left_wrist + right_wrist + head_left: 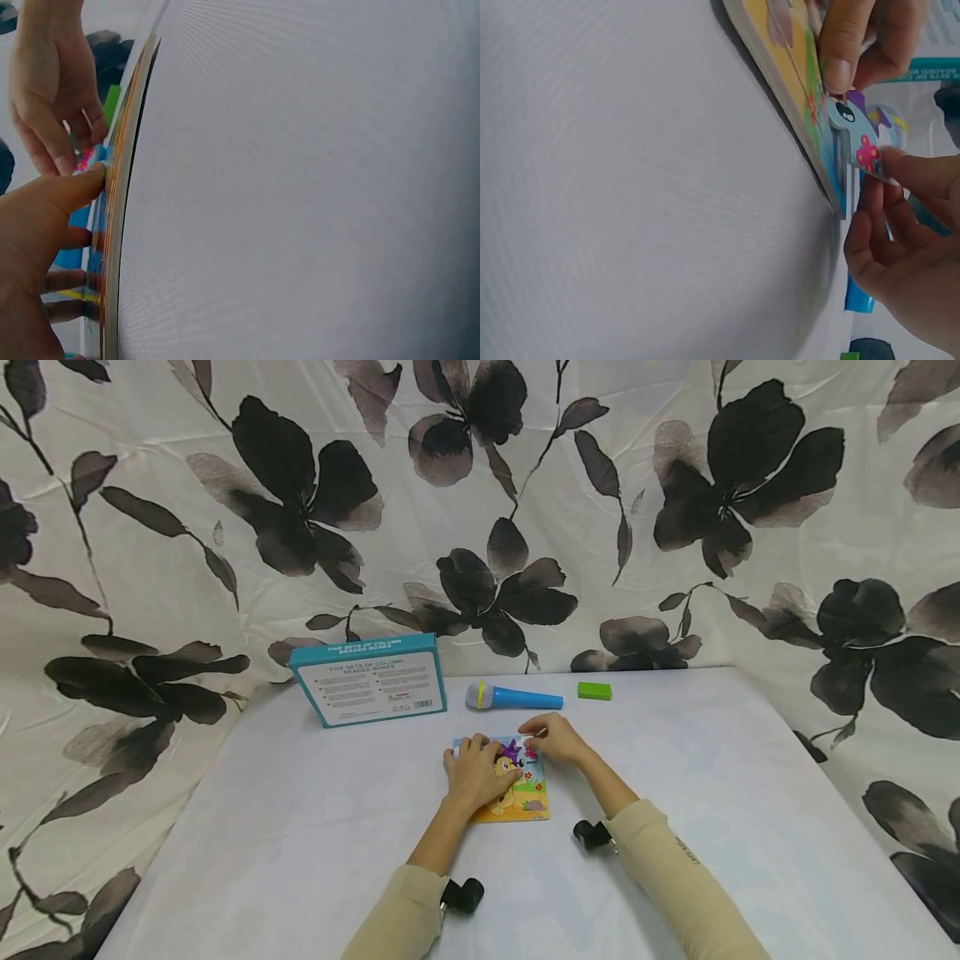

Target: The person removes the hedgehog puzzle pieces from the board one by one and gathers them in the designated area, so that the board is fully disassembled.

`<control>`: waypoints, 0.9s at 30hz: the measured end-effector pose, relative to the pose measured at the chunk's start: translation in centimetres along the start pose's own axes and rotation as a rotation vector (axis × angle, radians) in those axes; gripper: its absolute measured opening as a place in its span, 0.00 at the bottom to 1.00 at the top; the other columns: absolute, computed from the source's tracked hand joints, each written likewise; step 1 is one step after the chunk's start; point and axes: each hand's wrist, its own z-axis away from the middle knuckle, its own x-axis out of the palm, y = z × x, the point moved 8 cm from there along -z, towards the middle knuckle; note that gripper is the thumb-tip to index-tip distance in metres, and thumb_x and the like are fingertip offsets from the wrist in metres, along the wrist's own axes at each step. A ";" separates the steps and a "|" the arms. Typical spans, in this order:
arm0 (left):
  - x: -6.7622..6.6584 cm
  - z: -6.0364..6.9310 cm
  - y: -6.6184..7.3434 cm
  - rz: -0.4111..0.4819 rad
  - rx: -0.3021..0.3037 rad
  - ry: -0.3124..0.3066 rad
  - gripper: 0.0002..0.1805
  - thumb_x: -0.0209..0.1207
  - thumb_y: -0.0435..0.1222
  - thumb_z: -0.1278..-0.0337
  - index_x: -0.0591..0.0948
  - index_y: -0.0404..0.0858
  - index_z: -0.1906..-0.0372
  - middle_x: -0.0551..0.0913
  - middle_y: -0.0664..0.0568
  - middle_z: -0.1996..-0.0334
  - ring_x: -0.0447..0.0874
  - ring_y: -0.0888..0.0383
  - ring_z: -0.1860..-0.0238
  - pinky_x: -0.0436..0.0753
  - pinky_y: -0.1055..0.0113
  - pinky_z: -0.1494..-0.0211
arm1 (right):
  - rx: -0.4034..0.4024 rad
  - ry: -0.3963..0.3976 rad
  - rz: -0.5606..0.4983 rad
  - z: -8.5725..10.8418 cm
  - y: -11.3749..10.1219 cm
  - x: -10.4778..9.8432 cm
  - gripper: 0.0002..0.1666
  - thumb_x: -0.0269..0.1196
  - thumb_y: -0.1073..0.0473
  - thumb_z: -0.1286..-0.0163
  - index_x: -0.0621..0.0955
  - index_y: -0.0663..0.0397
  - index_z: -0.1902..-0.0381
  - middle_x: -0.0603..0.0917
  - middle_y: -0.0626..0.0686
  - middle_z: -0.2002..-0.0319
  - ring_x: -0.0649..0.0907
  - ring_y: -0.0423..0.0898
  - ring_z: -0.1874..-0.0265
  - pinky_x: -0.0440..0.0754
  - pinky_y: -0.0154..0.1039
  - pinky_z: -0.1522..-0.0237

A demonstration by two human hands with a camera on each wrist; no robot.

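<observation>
White table [300, 835] | "COLUMN BEADED BOXES" box [375, 683] | left hand [472, 774] spread on puzzle [517, 807] | right hand [557, 739] pinching piece [861, 142]

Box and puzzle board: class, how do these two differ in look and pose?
The box stands on edge; the puzzle board lies flat. The box's face is white with printed text; the puzzle board shows colourful cartoon animals. The box is wider than the puzzle board. Both are rectangular.

- I see puzzle [531, 808] on table [300, 860], left hand [476, 774] on it.
- Piece [859, 139] in right hand [558, 739], at puzzle's far right corner.
- Box [369, 687] behind puzzle, to the left.
- Microphone [517, 697] behind puzzle, right of box.
- Block [594, 691] right of microphone.
</observation>
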 end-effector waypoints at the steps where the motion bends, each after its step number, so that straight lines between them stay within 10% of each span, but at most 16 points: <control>1: 0.0 0.0 0.0 0.001 0.001 0.001 0.31 0.57 0.63 0.50 0.80 0.46 0.49 0.73 0.46 0.44 0.66 0.46 0.42 0.62 0.38 0.41 | 0.009 -0.001 -0.024 0.0 0.1 -0.1 0.14 0.61 0.68 0.37 0.81 0.68 0.54 0.83 0.61 0.57 0.79 0.52 0.58 0.79 0.45 0.52; 20: 0.0 0.2 0.0 0.021 -0.001 0.002 0.30 0.58 0.62 0.50 0.80 0.46 0.48 0.73 0.46 0.44 0.66 0.46 0.42 0.61 0.38 0.40 | 0.137 0.076 -0.171 4.1 2.0 -4.6 0.17 0.62 0.65 0.37 0.79 0.72 0.53 0.82 0.64 0.58 0.79 0.50 0.62 0.77 0.34 0.60; 27: 0.0 0.4 0.0 0.036 0.002 0.008 0.30 0.58 0.61 0.50 0.80 0.46 0.47 0.73 0.46 0.43 0.65 0.47 0.41 0.60 0.38 0.40 | 0.170 0.110 -0.150 5.7 6.2 -7.6 0.17 0.64 0.62 0.38 0.80 0.71 0.55 0.84 0.61 0.61 0.79 0.41 0.67 0.77 0.31 0.66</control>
